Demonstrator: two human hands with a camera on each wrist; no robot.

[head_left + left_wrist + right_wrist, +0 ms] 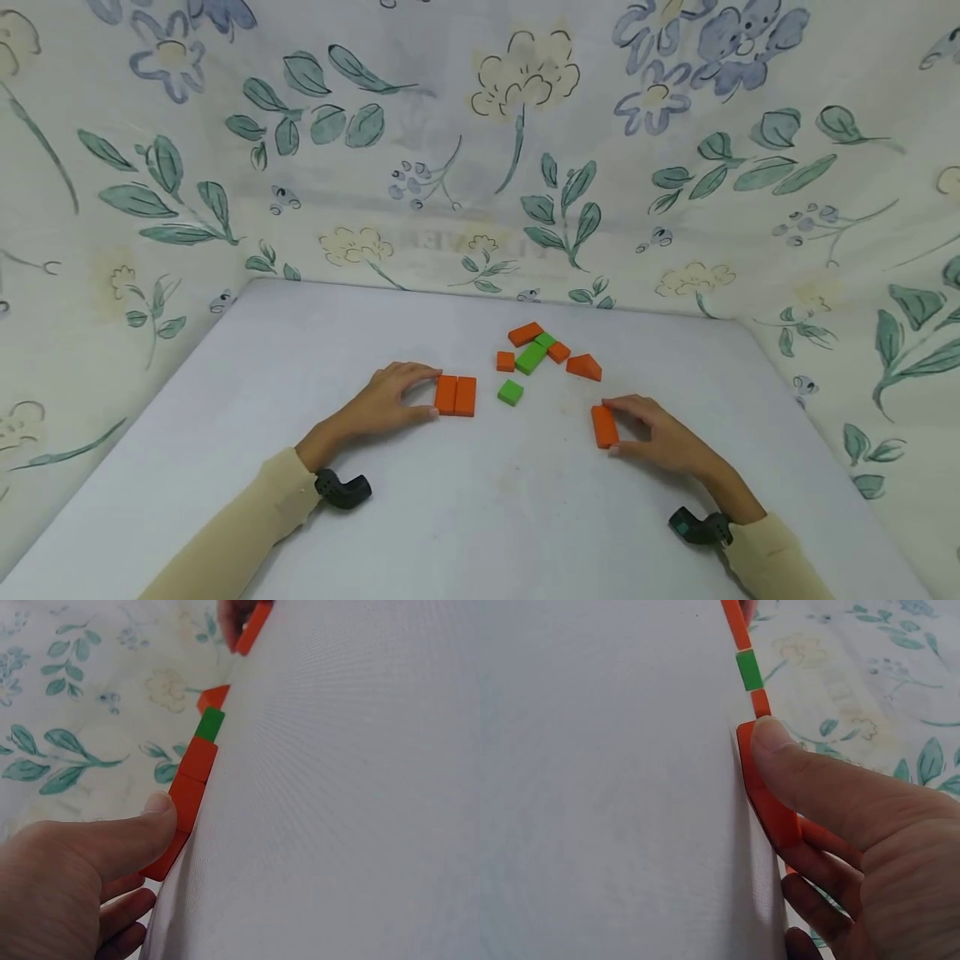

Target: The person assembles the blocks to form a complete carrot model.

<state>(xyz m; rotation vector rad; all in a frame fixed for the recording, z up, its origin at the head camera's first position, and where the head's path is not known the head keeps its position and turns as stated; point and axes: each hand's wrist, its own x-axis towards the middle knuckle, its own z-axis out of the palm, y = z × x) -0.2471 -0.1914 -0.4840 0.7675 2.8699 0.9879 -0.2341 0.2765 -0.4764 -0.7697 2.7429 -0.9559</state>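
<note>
Left hand (382,404) pinched pair of flat orange rectangular blocks (455,395), thumb and fingers clamped on near block's ends, on matte white table (225,433). Right hand (660,437) gripped single orange slab (603,426), fingers curled round it. Green cube (510,392) lay between. Cluster of orange and green pieces (547,350) sat behind, including wedge (585,367). Floral cloth (480,142) formed backdrop.

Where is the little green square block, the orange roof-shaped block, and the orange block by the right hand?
green square block (510,392), head view, middle of its top face
orange roof-shaped block (584,367), head view, its sloped face
orange block (603,426), head view, middle of its top
</note>
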